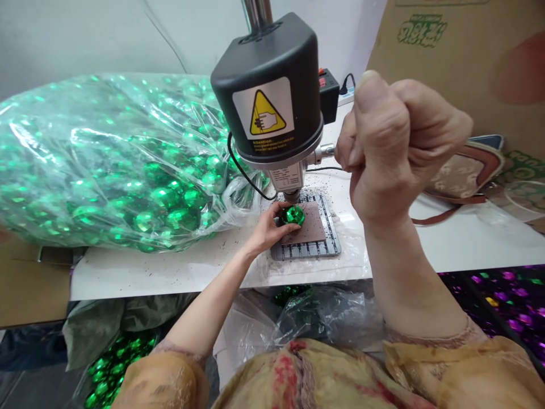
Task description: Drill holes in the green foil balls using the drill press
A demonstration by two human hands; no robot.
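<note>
My left hand (272, 228) grips a shiny green faceted ball (294, 215) between thumb and fingers. The ball rests on a brown square board (313, 220) that lies on the slotted grey base plate (334, 245). Right above the ball is the lower tip of a black bench press machine (268, 85) with a yellow warning label. My right hand (395, 136) is raised beside the machine, its fingers closed round the lever (327, 150) at the machine's side. Most of the lever's grip is hidden inside the fist.
A large clear bag (114, 165) of green balls fills the left of the white table (140, 276). Cardboard (464, 68) and a handbag (464, 167) stand at the right. More green balls (119, 358) sit below at the left, purple ones (515, 307) below at the right.
</note>
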